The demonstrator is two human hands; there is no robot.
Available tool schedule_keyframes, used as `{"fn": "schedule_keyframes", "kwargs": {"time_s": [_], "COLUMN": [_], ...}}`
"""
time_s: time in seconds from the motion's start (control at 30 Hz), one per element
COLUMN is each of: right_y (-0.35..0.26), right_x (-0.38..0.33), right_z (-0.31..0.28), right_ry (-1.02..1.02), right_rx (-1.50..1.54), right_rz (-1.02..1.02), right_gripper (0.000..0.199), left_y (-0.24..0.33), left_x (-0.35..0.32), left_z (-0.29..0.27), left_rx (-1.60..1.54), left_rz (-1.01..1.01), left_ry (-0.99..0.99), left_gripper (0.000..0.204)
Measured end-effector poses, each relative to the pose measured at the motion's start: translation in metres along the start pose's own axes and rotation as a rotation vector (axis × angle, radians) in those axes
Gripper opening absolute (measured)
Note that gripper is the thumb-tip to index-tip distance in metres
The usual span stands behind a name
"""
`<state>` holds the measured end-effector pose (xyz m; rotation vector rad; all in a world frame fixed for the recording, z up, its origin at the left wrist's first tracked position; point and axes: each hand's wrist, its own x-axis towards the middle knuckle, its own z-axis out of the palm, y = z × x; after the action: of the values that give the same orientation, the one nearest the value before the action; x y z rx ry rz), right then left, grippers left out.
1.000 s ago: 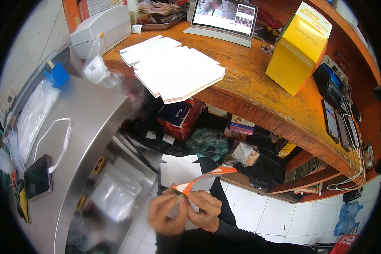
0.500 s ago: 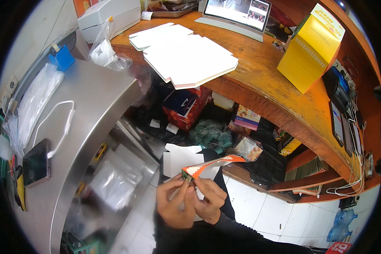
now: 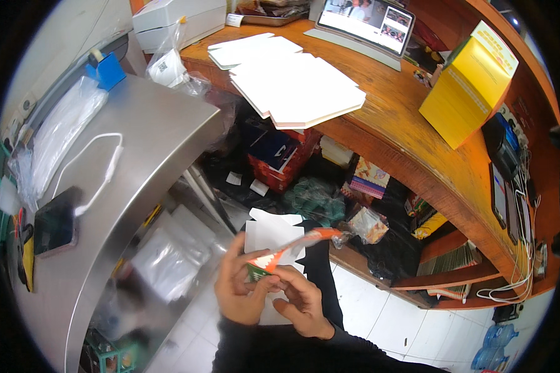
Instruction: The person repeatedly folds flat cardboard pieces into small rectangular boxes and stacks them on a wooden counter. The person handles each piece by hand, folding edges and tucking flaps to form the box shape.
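Observation:
Over my lap, both hands grip a folding carton with orange, white and green print outside. Its printed edge wall stands up and runs off toward the right. My left hand holds the carton's green corner, forefinger raised along its far side and thumb below. Close beside it, my right hand has its fingers bent on the near side of that corner. Behind the wall lies a white cardboard panel with cut flaps, resting on my dark-clothed legs. Whether panel and wall are one piece I cannot tell.
Flat white cardboard blanks are stacked on the wooden desk, near a tablet and a yellow box. At left, a steel counter bears a phone, a white cable and scissors. Bags and boxes fill the space under the desk.
My left hand has shifted left and its fingers have spread. The carton's corner has turned, showing more green. My right hand has moved slightly down, and the whole view has shifted a little.

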<state>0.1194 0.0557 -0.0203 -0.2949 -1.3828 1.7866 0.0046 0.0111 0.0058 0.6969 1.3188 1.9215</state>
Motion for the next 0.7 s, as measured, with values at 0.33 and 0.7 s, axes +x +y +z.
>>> {"fn": "schedule_keyframes", "kwargs": {"time_s": [0.33,0.7], "right_y": [-0.022,-0.041], "right_x": [0.008,0.016], "right_z": [-0.004,-0.022], "right_ry": [0.399,0.082], "right_rx": [-0.853,-0.719], "right_rz": [-0.369,-0.438], "right_gripper": [0.056,0.034], "left_y": [-0.008,0.009], "left_x": [-0.009,0.0], "left_z": [-0.014,-0.001], "left_rx": [0.573,0.256], "left_rz": [0.365,0.248], "left_ry": [0.172,0.373], "left_gripper": [0.017,0.021]}}
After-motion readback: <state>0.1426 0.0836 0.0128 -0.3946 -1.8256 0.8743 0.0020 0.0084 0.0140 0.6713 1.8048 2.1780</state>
